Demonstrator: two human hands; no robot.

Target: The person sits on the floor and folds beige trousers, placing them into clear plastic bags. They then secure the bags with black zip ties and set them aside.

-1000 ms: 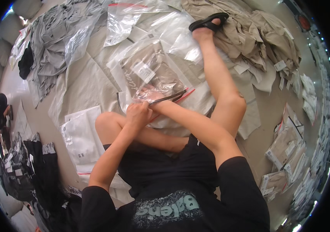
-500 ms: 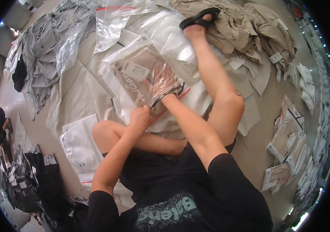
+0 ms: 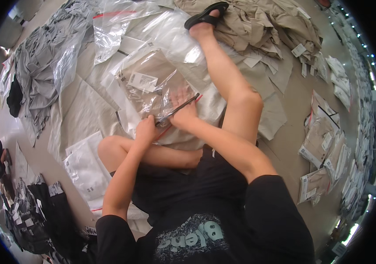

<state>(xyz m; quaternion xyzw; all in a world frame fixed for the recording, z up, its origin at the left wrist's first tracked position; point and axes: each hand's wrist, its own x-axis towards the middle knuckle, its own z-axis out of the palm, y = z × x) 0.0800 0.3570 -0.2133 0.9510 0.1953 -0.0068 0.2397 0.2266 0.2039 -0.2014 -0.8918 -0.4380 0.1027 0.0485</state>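
A clear plastic bag (image 3: 163, 70) with a beige folded garment (image 3: 141, 99) and a white label (image 3: 142, 81) inside lies in front of me. Its dark-edged mouth faces me. My left hand (image 3: 146, 129) is closed on the left corner of that mouth. My right hand (image 3: 182, 109) reaches into the opening, its spread fingers flat on the garment and seen through the film. The dark rim crosses the back of this hand, and a red strip shows beside the mouth.
Beige sheeting (image 3: 84, 105) lies under the bag. Grey clothes (image 3: 49, 53) are heaped far left, beige clothes (image 3: 258, 26) far right. Flat bags (image 3: 89, 171) lie by my left knee, and packed garments (image 3: 322, 141) at the right. Dark clothes (image 3: 49, 207) lie near left.
My right hand has drawn back toward the bag's mouth, from deeper inside. The dark rim now lies straighter across it. My left hand keeps its hold, and the whole view has shifted slightly.
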